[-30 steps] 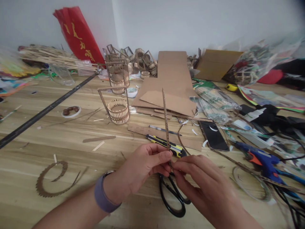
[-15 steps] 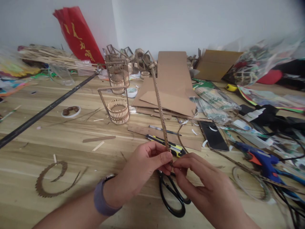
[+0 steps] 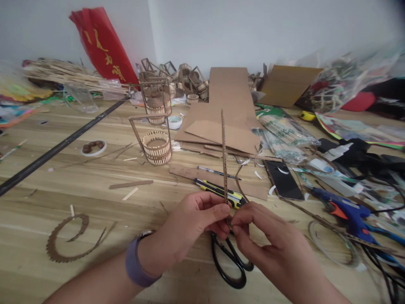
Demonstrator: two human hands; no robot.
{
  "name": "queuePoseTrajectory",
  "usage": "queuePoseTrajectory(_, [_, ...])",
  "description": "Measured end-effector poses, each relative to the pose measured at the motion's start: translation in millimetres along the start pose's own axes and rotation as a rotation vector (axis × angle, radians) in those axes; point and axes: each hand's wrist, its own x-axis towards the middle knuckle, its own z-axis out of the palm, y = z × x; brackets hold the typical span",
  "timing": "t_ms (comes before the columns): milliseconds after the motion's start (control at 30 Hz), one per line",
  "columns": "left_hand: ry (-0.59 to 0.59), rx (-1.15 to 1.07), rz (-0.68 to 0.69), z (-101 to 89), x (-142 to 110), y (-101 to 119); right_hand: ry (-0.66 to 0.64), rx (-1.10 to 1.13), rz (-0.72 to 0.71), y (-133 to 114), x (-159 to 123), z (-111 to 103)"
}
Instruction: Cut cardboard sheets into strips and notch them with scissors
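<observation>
A narrow cardboard strip [image 3: 224,160] stands nearly upright, its corrugated edge showing. Near its lower part, my left hand [image 3: 202,215] pinches it between thumb and fingers. My right hand [image 3: 265,236] is closed at the strip's bottom end, thumb against fingertip. A thin curved brown strip [image 3: 239,181] runs up from behind the right fingers; whether it joins the held one I cannot tell. Black-handled scissors [image 3: 229,261] lie beneath both hands, blades hidden. Just beyond the fingers is a yellow-and-black utility knife [image 3: 209,185], with a pen [image 3: 218,172] behind it.
Small stick-sided baskets [image 3: 156,147] stand at centre left and back. Stacked cardboard sheets [image 3: 228,97] lie behind. A phone [image 3: 283,179] and blue glue gun [image 3: 351,213] are at right. At left are a notched cardboard curl [image 3: 57,240] and a long dark bar [image 3: 63,139].
The held strip has swung from leaning left to nearly upright, and its top end now appears lower and farther right. Both hands have stayed almost in place.
</observation>
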Motion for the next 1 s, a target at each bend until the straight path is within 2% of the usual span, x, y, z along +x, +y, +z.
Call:
queuePoseTrajectory(67, [0.01, -0.012, 0.028, -1.2, -0.1, 0.0, -0.051, -0.043, 0.032, 7.4, 1.0, -7.9])
queuePoseTrajectory(167, [0.027, -0.012, 0.08, -1.6, -1.1, 0.7, -0.316, -0.227, 0.135, 21.8, -4.3, -10.0])
queuePoseTrajectory(233, [0.033, -0.011, 0.095, -0.6, -2.5, 1.8, -0.533, -0.385, 0.173, 28.1, -12.7, 3.0])
queuePoseTrajectory(300, [0.047, -0.016, 0.107, 0.7, -4.4, 3.3, -0.676, -0.459, 0.16, 29.6, -22.4, 25.2])
queuePoseTrajectory(400, [0.085, 0.001, 0.148, 1.6, -7.8, 6.7, -0.682, -0.545, 0.158, 25.8, -32.2, 54.8])
queuePoseTrajectory(500, [0.135, 0.039, 0.229, 1.0, -12.2, 11.2, -0.66, -0.522, 0.139, 22.0, -30.8, 58.2])
queuePoseTrajectory(600, [0.188, 0.084, 0.337, 0.5, -18.5, 16.7, -0.585, -0.284, 0.246, 22.8, -20.7, 39.8])
queuePoseTrajectory(733, [0.256, 0.164, 0.493, 1.5, -29.6, 25.5, -0.423, 0.253, 0.469, 29.6, -10.8, 16.0])
queuePoseTrajectory(867, [0.321, 0.225, 0.611, 1.5, -35.0, 32.2, -0.43, 0.889, 0.653, 29.3, -15.2, 11.5])
queuePoseTrajectory(1000, [0.385, 0.264, 0.614, -1.8, -29.4, 33.1, -0.465, 1.308, 0.718, 11.5, -23.2, 13.5])
